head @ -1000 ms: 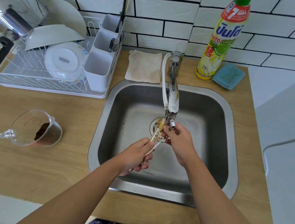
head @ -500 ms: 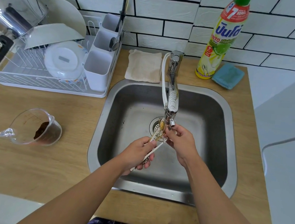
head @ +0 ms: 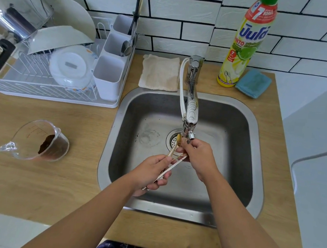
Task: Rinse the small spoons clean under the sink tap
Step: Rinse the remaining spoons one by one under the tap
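i see my left hand (head: 149, 170) gripping the handles of the small gold and white metal spoons (head: 172, 154), so their bowls reach just below the chrome tap spout (head: 190, 114) over the steel sink (head: 256, 154). my right hand (head: 197, 155) pinches the bowls there, i think to rub them clean.
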Action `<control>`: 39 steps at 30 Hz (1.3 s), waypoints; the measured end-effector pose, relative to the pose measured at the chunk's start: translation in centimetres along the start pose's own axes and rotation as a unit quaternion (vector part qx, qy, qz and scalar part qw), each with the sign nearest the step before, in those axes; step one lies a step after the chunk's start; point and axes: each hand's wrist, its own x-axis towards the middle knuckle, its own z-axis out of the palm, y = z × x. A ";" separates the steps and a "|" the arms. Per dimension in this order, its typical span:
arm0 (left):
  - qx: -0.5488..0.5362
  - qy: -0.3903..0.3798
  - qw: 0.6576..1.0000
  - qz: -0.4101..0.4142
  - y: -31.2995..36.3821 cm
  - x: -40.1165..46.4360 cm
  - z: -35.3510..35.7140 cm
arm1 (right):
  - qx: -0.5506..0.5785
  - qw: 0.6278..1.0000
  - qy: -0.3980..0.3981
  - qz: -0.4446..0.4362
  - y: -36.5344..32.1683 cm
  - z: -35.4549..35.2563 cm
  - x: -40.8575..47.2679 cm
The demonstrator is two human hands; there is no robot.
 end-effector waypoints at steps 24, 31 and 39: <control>0.041 0.007 0.999 0.028 -0.8 -0.8 -0.4 | 0.081 0.997 0.000 0.015 -0.3 0.2 0.2; 0.041 0.009 0.999 0.030 -0.4 -0.9 -0.7 | 0.061 0.997 -0.044 0.005 -0.6 0.3 0.2; 0.002 0.044 0.999 0.021 0.3 -0.3 -0.6 | 0.165 0.978 -0.108 0.068 -0.1 -0.3 0.2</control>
